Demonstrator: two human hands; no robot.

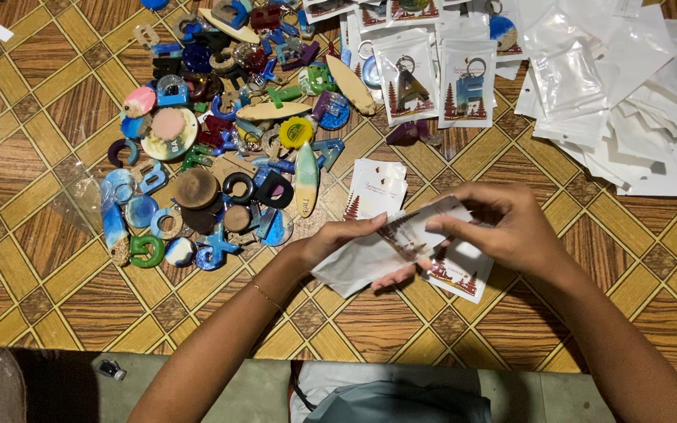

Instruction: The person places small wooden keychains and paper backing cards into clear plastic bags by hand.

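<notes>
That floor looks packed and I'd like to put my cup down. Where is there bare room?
Bare patterned floor lies left of the pile of letter charms, and along the near edge below the hands, left and right. The far side is crowded: filled pouches in the middle, empty white pouches heaped at right.

Bare floor (33, 258) lies left; keychain heap (221, 141) and pouch stack (628, 102) crowd ahead.

Both my forearms are bare, no sleeves in view. Left hand (331, 239): thin gold-coloured chain bracelet (266, 295) at the wrist. Right hand (511, 227): no ring, watch or band that I can see. Light grey-blue cloth (401, 401) covers my lap at the bottom edge.
</notes>
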